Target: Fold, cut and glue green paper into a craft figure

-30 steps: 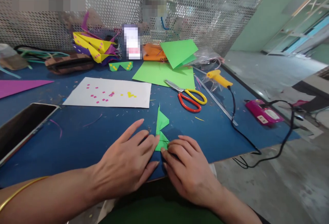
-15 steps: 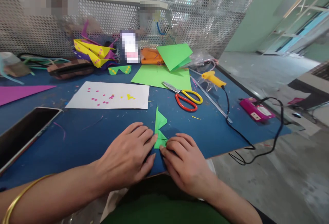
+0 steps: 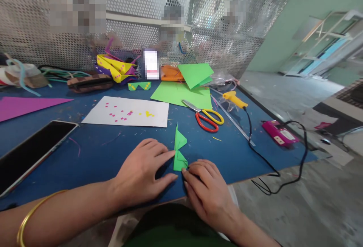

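Spread wider than in the earlier frame are the thumb and index finger of the left hand [image 3: 141,175], while more of the near half of the folded green paper [image 3: 179,165] is left uncovered by the right hand [image 3: 211,186]. With the left index tip, the paper's left edge is touched beside its middle notch; by the right fingers, bunched narrow, its near right corner is reached, though whether the corner is pinched cannot be told. Between the two hands the paper is laid flat, to the right of the left fingers and to the left of the right ones, its long axis run near to far. Its near end is closer to both hands.

Farther out on the blue counter [image 3: 136,135], scissors [image 3: 202,111] are set to the far right, a white sheet [image 3: 153,105] to the far left, and a glue gun [image 3: 234,98] beyond the scissors. The far side is closed off by a mesh wall [image 3: 133,5]; to the right, grey floor [image 3: 283,201] is seen.
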Available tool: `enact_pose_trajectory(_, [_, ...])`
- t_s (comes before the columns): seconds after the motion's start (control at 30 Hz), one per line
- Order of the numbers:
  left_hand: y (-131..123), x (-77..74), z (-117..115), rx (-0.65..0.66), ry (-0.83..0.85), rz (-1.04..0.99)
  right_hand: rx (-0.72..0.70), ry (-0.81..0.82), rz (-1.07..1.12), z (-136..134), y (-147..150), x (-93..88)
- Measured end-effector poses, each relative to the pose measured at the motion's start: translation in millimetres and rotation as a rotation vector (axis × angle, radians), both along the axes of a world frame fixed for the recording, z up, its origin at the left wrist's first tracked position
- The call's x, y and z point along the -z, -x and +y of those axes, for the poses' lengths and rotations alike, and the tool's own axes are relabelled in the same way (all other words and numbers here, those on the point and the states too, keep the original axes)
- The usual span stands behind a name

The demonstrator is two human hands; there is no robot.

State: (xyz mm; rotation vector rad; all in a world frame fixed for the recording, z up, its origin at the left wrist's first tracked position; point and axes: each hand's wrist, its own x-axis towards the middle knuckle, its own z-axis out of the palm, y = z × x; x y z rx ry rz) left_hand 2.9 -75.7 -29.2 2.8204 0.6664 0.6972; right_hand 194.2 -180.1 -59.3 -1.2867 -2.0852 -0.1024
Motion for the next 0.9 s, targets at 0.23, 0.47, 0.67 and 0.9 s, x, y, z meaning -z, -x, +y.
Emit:
enact_pose_trajectory(0.23, [-7.4, 5.0, 3.9, -0.133, 0.300, -0.074, 0.006, -0.040, 0.054, -1.7, -0.4, 7.3])
enact_pose_trajectory(0.47, [-8.2, 6.3, 9.1, -0.109, 0.577, -0.083, -0.057, -0.064, 0.146, -2.9, -1.1, 6.4])
enact_pose_trajectory(0.67, [2.9, -12.6, 27.1, -0.037, 0.810, -0.275, 0.207, -0.131, 0.294, 18.5, -29.7, -18.3])
enact_pose_trajectory(0.9, [15.6, -31.7, 52.9, 0.070, 0.950, -0.417, -0.055, 0.058, -0.168, 95.8, -58.3, -45.9])
